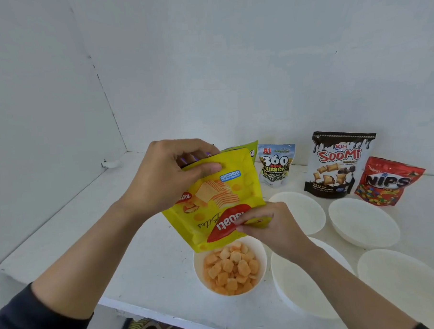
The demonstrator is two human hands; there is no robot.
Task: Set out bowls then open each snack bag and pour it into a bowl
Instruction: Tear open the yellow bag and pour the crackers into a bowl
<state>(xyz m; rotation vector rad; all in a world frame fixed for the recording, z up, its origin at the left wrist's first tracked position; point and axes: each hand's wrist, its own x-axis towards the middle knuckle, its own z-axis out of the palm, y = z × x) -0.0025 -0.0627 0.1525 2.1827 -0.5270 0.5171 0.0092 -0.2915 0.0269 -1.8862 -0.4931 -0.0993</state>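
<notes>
A yellow snack bag (pixel 212 204) hangs upside down over a white bowl (pixel 198 267) that holds orange square bites (pixel 230 269). My left hand (pixel 166 176) grips the bag's upturned bottom end. My right hand (pixel 268 224) pinches the bag's lower right edge near its mouth. Several white bowls hold nothing: one (pixel 302 210) behind my right hand, one (pixel 362 222) further right, one (pixel 298 285) under my right forearm, one (pixel 402 278) at the front right.
Along the back wall stand a 360 Kuaci bag (pixel 275 165), a Soomi bag (pixel 335 164), a red Nips bag (pixel 388 181) and a green bag (pixel 252 151) mostly hidden behind the yellow one. The white shelf's (pixel 140 254) front edge runs just below the bowls.
</notes>
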